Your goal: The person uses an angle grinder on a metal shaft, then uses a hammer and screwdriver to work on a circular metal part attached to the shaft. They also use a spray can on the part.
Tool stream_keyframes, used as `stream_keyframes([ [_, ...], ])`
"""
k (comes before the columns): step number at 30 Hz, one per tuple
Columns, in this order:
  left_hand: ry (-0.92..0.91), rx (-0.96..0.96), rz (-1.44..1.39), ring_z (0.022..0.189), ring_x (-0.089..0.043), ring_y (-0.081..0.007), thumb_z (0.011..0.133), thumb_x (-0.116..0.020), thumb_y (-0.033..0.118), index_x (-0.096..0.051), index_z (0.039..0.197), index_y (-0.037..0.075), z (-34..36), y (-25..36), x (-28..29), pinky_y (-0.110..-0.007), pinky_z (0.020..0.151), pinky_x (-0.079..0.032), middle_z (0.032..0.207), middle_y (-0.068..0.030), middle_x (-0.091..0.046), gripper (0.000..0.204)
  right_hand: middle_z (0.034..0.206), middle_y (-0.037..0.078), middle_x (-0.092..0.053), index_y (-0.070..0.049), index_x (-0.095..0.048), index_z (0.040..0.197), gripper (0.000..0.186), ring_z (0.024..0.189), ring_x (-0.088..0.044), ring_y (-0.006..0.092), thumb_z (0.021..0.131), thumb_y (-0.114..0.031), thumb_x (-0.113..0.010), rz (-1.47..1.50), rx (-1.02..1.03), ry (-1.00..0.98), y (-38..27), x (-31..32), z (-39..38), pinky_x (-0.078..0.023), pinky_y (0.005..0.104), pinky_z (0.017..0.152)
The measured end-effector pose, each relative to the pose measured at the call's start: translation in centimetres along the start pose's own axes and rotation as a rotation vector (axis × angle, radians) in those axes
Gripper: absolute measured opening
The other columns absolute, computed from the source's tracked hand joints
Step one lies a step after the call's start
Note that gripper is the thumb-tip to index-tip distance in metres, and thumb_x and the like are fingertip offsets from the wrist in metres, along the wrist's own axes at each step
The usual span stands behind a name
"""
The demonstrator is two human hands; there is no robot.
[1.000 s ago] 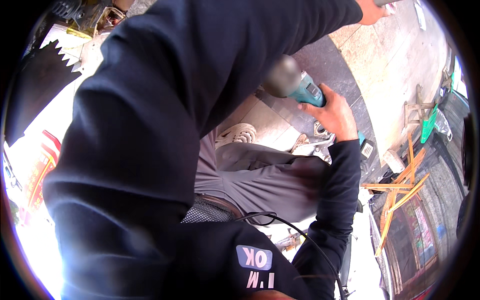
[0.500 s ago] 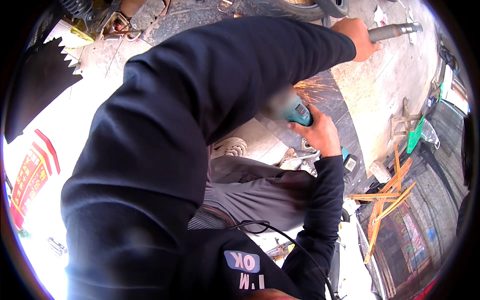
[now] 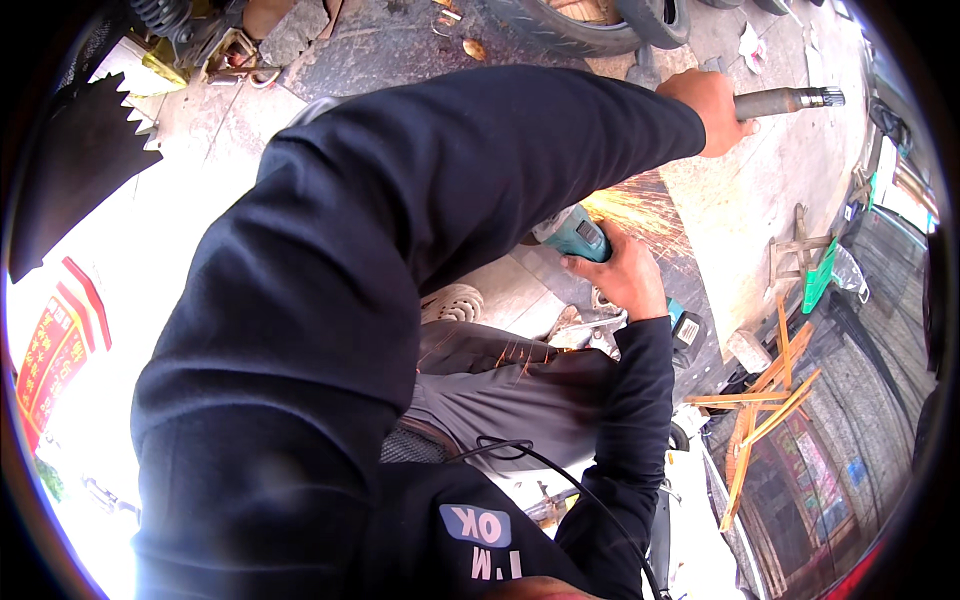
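My left hand (image 3: pixel 708 112) is closed round a metal shaft (image 3: pixel 778 103) with a splined end pointing right. My left forearm hides any part of the shaft on the other side of the fist. Below that forearm, my right hand (image 3: pixel 634 275) grips the teal body of an angle grinder (image 3: pixel 578 236). The grinder's head and disc lie hidden under my left sleeve. Bright orange sparks (image 3: pixel 640 212) fan out beside the grinder toward the right, and a few streaks show over my grey trousers (image 3: pixel 500 390).
Tyres (image 3: pixel 585 35) lie at the far edge. To the right are a small wooden stool (image 3: pixel 798 247), a green plastic piece (image 3: pixel 819 278) and several loose wooden strips (image 3: pixel 750 440). A patterned sandal (image 3: pixel 455 303) is by my leg. A black cord (image 3: pixel 580 480) crosses my front.
The spark spray has grown wider and brighter. My left hand and the shaft sit slightly lower, while the grinder has shifted a little left and down.
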State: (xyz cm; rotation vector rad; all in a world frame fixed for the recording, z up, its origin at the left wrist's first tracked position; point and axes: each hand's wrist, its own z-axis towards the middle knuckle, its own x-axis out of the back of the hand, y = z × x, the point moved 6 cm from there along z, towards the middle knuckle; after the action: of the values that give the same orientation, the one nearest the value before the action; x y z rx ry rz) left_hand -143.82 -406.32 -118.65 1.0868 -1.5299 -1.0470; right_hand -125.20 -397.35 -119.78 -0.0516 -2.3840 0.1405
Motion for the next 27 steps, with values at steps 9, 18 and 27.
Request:
stream_keyframes([
  [9,-0.023,-0.008,-0.005,0.077,-0.074,-0.0355,0.085,-0.074,0.050,-0.077,0.088,0.004,-0.1,0.0,-0.4,-0.045,0.073,-0.058,0.079,-0.0183,-0.073,0.047,0.095,0.021,-0.074,-0.011,-0.067,0.127,0.071,0.097,-0.071,0.0401,0.069,-0.048,-0.084,0.021,0.022,0.051,1.1,-0.2,-0.2,-0.054,0.0483,0.084],
  [18,-0.040,-0.023,-0.030,0.076,-0.073,-0.0364,0.086,-0.073,0.053,-0.076,0.085,0.002,-0.3,0.1,-0.8,-0.045,0.072,-0.058,0.077,-0.0203,-0.072,0.051,0.094,0.021,-0.074,-0.010,-0.069,0.117,0.065,0.096,-0.070,0.0411,0.068,-0.049,-0.085,0.044,-0.002,0.051,1.5,-0.2,-0.3,-0.054,0.0494,0.084],
  [27,-0.032,-0.018,-0.038,0.079,-0.073,-0.0366,0.086,-0.074,0.053,-0.076,0.088,0.002,-0.4,0.2,-0.6,-0.045,0.074,-0.057,0.079,-0.0199,-0.072,0.051,0.096,0.022,-0.073,-0.010,-0.069,0.117,0.064,0.097,-0.070,0.0411,0.069,-0.049,-0.085,0.044,0.013,0.021,0.8,-0.2,-0.2,-0.053,0.0491,0.085],
])
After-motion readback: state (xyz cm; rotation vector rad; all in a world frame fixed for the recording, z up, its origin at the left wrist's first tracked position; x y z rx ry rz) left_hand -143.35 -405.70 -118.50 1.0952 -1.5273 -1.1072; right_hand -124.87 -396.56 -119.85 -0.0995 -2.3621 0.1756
